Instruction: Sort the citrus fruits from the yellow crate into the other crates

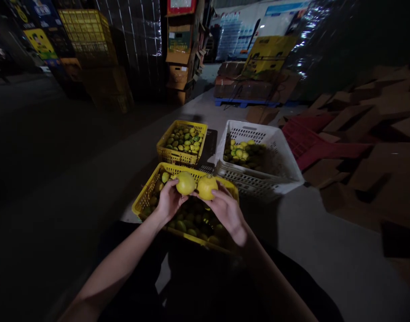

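My left hand (168, 199) is closed around a greenish-yellow lemon (185, 183). Beside it, my right hand (226, 205) grips a deeper yellow lemon (207, 187), its stem end facing up. Both fruits are held side by side, close together, above a yellow plastic crate (141, 202). Many green and yellow lemons (191, 226) lie inside that crate, partly in shadow and partly covered by my hands and forearms.
Beyond stands a second yellow crate (176, 156) full of green-yellow lemons. To its right, a larger white crate (275, 152) is partly filled with lemons. Flattened cardboard (369, 179) and a red crate (305, 138) lie at right. Stacked boxes (179, 53) and a blue pallet (245, 102) stand behind.
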A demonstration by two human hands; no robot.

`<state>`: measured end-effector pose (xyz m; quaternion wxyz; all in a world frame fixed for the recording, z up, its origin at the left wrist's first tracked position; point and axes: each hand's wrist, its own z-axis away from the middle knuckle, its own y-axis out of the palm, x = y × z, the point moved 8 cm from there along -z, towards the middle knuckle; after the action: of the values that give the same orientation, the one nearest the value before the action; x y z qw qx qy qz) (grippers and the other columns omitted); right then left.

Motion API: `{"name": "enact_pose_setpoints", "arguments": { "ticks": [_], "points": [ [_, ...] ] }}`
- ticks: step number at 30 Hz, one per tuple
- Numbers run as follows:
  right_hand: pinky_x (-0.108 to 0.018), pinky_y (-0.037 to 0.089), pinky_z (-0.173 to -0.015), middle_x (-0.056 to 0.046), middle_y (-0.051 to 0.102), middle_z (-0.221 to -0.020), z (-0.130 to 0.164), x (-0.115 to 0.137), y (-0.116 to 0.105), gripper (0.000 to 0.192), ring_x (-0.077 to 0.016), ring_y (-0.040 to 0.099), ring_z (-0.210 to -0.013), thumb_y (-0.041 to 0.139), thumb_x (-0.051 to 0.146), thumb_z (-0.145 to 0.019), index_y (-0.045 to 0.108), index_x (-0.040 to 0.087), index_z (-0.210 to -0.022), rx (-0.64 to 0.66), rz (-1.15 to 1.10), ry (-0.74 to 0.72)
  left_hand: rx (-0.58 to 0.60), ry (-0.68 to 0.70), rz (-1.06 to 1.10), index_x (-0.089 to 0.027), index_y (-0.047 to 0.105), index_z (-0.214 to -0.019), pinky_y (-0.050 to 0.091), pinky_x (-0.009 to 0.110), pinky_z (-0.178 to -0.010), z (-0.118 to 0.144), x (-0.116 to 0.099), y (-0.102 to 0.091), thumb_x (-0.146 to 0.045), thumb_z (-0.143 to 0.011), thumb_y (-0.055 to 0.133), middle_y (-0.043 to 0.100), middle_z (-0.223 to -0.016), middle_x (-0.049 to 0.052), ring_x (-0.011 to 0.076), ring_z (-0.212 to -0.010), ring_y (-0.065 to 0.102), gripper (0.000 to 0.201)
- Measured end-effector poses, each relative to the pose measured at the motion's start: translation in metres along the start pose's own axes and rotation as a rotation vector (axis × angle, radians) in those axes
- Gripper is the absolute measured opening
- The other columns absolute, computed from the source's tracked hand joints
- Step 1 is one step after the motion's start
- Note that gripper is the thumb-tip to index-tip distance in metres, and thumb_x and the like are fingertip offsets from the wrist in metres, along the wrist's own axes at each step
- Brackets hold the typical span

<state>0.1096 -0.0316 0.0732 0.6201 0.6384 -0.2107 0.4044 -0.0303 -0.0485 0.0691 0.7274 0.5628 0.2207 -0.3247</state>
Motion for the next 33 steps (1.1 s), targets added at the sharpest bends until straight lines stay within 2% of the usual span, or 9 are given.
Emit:
{"name": "enact_pose_setpoints", "arguments": {
  "ticks": [3,7,12,15,20,23,26,29,33],
  "points": [
    [-0.041,0.057,-0.080,-0.002,0.072,-0.100,0.000,-0.009,0.000,0.028,-0.0267,0.066,-0.098,0.071,0.029,-0.068,0.065,0.025,-0.095,-0.001,-0.048,0.105,-0.052,-0.016,0.068,-0.015,0.065,-0.092,0.052,0.022,-0.060,-0.001,0.001,-0.005,-0.037,-0.080,0.048,0.071,-0.088,0.009,0.0177,-0.078,0.067,0.030],
    [-0.039,0.057,-0.066,-0.008,0.073,-0.095,0.002,-0.014,0.003,0.031,-0.0298,0.069,-0.087,0.070,0.043,-0.068,0.065,0.022,-0.091,-0.006,-0.013,0.159,-0.045,0.013,0.061,-0.017,0.064,-0.096,0.052,0.023,-0.057,0.002,-0.004,-0.003,-0.038,-0.081,0.049,0.069,-0.081,0.006,0.0135,-0.062,0.062,0.030],
    [-0.028,0.043,-0.043,-0.007,0.073,-0.082,0.006,-0.016,0.008,0.032,-0.0249,0.069,-0.073,0.071,0.048,-0.073,0.065,0.020,-0.089,-0.006,0.068,0.149,-0.029,-0.025,0.052,-0.014,0.064,-0.090,0.050,0.019,-0.048,0.004,-0.003,0.002,-0.044,-0.082,0.058,0.067,-0.075,0.005,0.0105,-0.052,0.059,0.031],
    [-0.026,0.042,-0.042,-0.004,0.072,-0.079,0.006,-0.018,0.005,0.030,-0.0226,0.068,-0.070,0.074,0.045,-0.072,0.064,0.021,-0.085,-0.035,0.071,0.133,-0.041,-0.063,0.094,-0.014,0.063,-0.085,0.051,0.019,-0.047,0.002,0.000,0.000,-0.044,-0.085,0.058,0.067,-0.074,0.005,0.0110,-0.054,0.061,0.031],
    [-0.025,0.042,-0.036,-0.006,0.072,-0.076,0.004,-0.024,0.001,0.037,-0.0235,0.069,-0.068,0.072,0.054,-0.073,0.066,0.020,-0.086,-0.033,0.043,0.199,-0.088,-0.112,0.203,-0.015,0.065,-0.091,0.058,0.023,-0.062,-0.004,0.007,-0.008,-0.032,-0.088,0.056,0.068,-0.076,0.004,0.0134,-0.066,0.067,0.020],
    [-0.023,0.036,-0.030,-0.008,0.071,-0.073,0.005,-0.030,0.003,0.041,-0.0232,0.068,-0.063,0.069,0.058,-0.072,0.067,0.019,-0.083,0.008,0.018,0.281,-0.082,-0.151,0.223,-0.014,0.065,-0.088,0.056,0.022,-0.058,-0.004,0.010,-0.008,-0.031,-0.089,0.051,0.068,-0.073,0.005,0.0133,-0.062,0.066,0.022],
    [-0.021,0.029,-0.026,-0.009,0.071,-0.070,0.006,-0.035,0.007,0.042,-0.0187,0.061,-0.050,0.066,0.059,-0.072,0.067,0.017,-0.076,0.054,-0.012,0.332,-0.078,-0.190,0.199,-0.013,0.065,-0.079,0.054,0.022,-0.050,-0.001,0.011,-0.007,-0.029,-0.088,0.047,0.066,-0.067,0.006,0.0137,-0.055,0.064,0.026],
    [-0.020,0.028,-0.025,-0.008,0.068,-0.064,0.006,-0.037,0.007,0.043,-0.0157,0.057,-0.044,0.063,0.058,-0.074,0.066,0.016,-0.071,0.070,-0.036,0.326,-0.041,-0.188,0.149,-0.012,0.064,-0.071,0.052,0.022,-0.045,0.002,0.010,-0.004,-0.029,-0.084,0.049,0.065,-0.064,0.007,0.0143,-0.050,0.062,0.025],
    [-0.019,0.030,-0.025,-0.007,0.067,-0.062,0.005,-0.034,0.006,0.041,-0.0162,0.059,-0.044,0.059,0.055,-0.079,0.066,0.015,-0.072,0.069,-0.080,0.297,-0.003,-0.177,0.111,-0.012,0.063,-0.067,0.051,0.023,-0.044,0.004,0.009,-0.001,-0.027,-0.081,0.051,0.064,-0.062,0.008,0.0152,-0.049,0.062,0.024]
  ]
}}
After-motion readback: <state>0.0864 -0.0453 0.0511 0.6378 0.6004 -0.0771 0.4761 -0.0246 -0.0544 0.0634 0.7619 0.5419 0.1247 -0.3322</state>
